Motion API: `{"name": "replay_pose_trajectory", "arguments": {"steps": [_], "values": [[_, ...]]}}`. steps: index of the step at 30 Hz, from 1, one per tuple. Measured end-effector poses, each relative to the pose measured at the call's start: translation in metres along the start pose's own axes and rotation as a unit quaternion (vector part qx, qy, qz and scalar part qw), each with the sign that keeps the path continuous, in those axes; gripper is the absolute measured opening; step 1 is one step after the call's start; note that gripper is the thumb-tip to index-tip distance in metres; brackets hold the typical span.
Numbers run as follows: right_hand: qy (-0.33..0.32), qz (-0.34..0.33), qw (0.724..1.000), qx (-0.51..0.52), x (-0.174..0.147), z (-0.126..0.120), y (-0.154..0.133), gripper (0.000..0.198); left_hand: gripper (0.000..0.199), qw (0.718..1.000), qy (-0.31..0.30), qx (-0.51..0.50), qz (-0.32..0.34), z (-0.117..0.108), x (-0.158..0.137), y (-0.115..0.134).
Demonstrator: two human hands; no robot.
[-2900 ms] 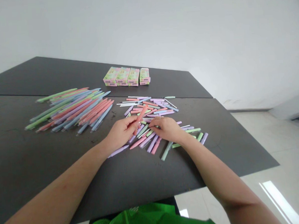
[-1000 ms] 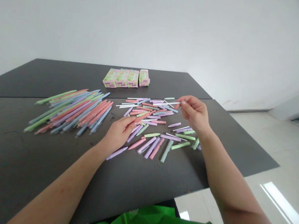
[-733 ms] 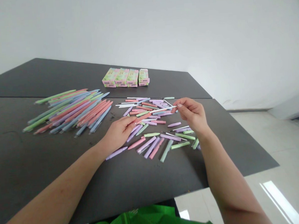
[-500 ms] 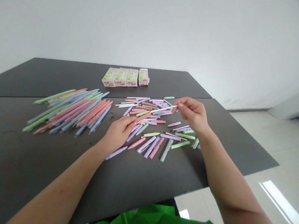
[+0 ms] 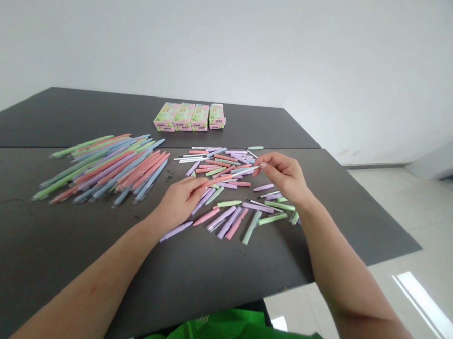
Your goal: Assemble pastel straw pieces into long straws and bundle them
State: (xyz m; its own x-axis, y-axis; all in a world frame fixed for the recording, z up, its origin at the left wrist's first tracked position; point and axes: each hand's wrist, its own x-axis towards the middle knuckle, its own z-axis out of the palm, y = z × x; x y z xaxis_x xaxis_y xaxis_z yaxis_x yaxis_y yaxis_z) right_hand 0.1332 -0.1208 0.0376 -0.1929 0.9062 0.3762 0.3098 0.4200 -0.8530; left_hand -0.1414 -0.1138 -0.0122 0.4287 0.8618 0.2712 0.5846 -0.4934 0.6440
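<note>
My left hand [image 5: 184, 199] is closed on a coral pen barrel [image 5: 219, 179], thumb on top. My right hand [image 5: 282, 174] pinches the outer end of a thin white pen refill [image 5: 245, 170]. The refill's other end sits in the mouth of the barrel, partly inside it. Below and around both hands lie loose pen parts: purple barrels [image 5: 235, 222], a light green cap [image 5: 229, 203], green barrels [image 5: 272, 218] and several white refills [image 5: 191, 159].
A large heap of pastel pens [image 5: 108, 168] lies on the left of the dark table [image 5: 172, 288]. Several pink and green boxes [image 5: 183, 116] stand in a row farther back, before a white wall. A seam crosses the table behind the pens.
My right hand has moved left and slightly down toward my left hand. More of the white refill is now inside the coral barrel. My left hand has stayed nearly still.
</note>
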Motion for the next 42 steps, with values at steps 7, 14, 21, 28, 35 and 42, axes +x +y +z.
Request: {"name": "replay_pose_trajectory", "arguments": {"steps": [7, 14, 21, 28, 35, 42], "values": [[-0.09, 0.036, 0.995, 0.034, 0.001, 0.018, 0.008, 0.025, 0.037, 0.999, -0.03, -0.009, -0.017, -0.001, 0.0, 0.008], [-0.095, 0.062, 0.99, 0.08, 0.002, 0.024, 0.01, 0.026, 0.036, 0.999, -0.037, -0.015, -0.036, -0.002, -0.001, 0.013], [-0.023, 0.208, 0.961, 0.18, 0.008, -0.002, 0.009, 0.016, 0.035, 0.994, -0.029, -0.024, -0.101, -0.007, -0.001, 0.017], [0.055, 0.347, 0.862, 0.366, 0.013, 0.017, 0.028, 0.029, 0.04, 0.986, -0.031, -0.08, -0.143, -0.007, -0.001, 0.014], [0.034, 0.328, 0.858, 0.393, 0.01, 0.028, 0.038, 0.03, 0.041, 0.985, -0.035, -0.08, -0.146, -0.007, 0.0, 0.015], [0.08, 0.291, 0.87, 0.389, 0.01, 0.03, 0.033, 0.027, 0.039, 0.988, -0.04, -0.07, -0.129, -0.007, 0.0, 0.012]]}}
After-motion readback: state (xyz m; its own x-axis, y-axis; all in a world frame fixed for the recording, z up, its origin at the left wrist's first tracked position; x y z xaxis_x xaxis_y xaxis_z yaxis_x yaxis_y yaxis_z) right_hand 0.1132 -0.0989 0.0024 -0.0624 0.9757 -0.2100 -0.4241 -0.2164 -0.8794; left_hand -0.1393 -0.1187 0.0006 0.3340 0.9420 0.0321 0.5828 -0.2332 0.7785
